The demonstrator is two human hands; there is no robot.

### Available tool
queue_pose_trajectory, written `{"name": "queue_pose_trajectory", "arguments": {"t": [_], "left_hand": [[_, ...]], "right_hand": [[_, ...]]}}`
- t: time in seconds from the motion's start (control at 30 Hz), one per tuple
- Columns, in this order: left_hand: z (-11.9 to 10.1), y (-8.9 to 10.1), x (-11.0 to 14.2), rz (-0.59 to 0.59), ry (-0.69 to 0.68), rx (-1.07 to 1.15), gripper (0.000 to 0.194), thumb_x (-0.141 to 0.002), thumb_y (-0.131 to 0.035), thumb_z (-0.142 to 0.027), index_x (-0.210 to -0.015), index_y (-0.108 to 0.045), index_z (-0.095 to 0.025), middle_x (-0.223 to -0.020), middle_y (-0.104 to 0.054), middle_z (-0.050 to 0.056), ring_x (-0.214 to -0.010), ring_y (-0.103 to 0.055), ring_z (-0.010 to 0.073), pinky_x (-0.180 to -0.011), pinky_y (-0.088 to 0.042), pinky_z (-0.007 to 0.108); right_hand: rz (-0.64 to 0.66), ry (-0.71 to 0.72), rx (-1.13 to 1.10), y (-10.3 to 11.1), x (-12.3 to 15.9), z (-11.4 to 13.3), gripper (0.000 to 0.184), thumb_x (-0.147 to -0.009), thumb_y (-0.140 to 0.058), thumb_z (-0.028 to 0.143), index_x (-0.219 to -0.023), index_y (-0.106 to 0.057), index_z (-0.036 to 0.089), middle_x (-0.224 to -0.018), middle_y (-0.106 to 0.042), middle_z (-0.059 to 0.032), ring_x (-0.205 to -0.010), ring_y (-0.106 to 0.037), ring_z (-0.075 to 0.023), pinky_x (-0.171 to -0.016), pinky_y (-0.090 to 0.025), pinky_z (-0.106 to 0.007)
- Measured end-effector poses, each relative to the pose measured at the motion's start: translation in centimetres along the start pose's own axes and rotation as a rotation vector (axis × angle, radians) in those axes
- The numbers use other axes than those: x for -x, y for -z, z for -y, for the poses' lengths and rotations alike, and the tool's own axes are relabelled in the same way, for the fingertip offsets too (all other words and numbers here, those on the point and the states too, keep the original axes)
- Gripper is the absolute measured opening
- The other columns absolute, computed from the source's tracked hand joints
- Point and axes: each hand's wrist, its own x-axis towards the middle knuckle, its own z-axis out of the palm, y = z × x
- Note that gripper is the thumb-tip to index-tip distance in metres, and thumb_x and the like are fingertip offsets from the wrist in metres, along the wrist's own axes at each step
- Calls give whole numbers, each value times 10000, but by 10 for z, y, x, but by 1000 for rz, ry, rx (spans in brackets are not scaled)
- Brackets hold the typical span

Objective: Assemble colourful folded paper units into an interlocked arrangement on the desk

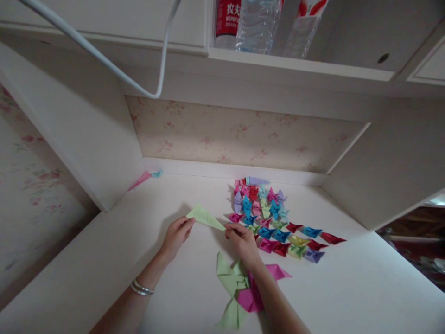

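Between my two hands is a folded piece of light green paper (206,216), a long narrow shape held just over the white desk. My left hand (178,235) pinches its left end, and a silver bracelet circles that wrist. The pointed right end is pinched in my right hand (240,239). Below my right hand and partly under that forearm lie larger folded papers, light green (227,280) and magenta (251,299). Rows of small colourful folded paper figures (266,208) lie beyond and to the right of my right hand.
A pink and blue paper strip (141,180) lies in the back left corner of the white desk (181,287). Overhead, plastic bottles (259,25) stand in a shelf, and a white cable (104,62) hangs down. Side panels and a flowered wall enclose the desk.
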Motion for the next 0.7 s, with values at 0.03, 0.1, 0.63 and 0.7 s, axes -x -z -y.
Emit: {"name": "queue_pose_trajectory", "arguments": {"t": [0.03,0.1,0.63,0.7], "left_hand": [[0,1,0,11,-7,16,375,-763,-619,-479,-598,-486,-170,-491,-376,-76,-415,-304,57,-402,-191,200],[0,1,1,32,-22,64,337,-778,-616,-446,-625,-514,-165,-509,-405,-70,-413,-309,54,-394,-195,202],[3,2,6,181,-15,-12,271,-825,-597,-383,-695,-612,-145,-571,-522,-18,-483,-437,86,-450,-300,218],[3,1,7,203,-26,-43,296,-833,-591,-384,-662,-599,-142,-554,-509,-23,-483,-426,82,-455,-293,216]], "right_hand": [[-9,15,-18,1,0,2,179,-757,-605,286,-847,-714,176,-674,-632,-8,-648,-558,-151,-639,-417,-278],[-32,36,-82,5,1,5,184,-766,-620,297,-875,-714,183,-704,-641,-14,-681,-569,-155,-663,-429,-284],[-246,-49,-429,19,3,8,272,-719,-737,351,-916,-687,169,-745,-673,-34,-660,-593,-140,-620,-449,-270],[-259,-48,-447,19,3,7,278,-708,-751,352,-912,-689,173,-748,-679,-35,-664,-599,-143,-625,-457,-274]]}}
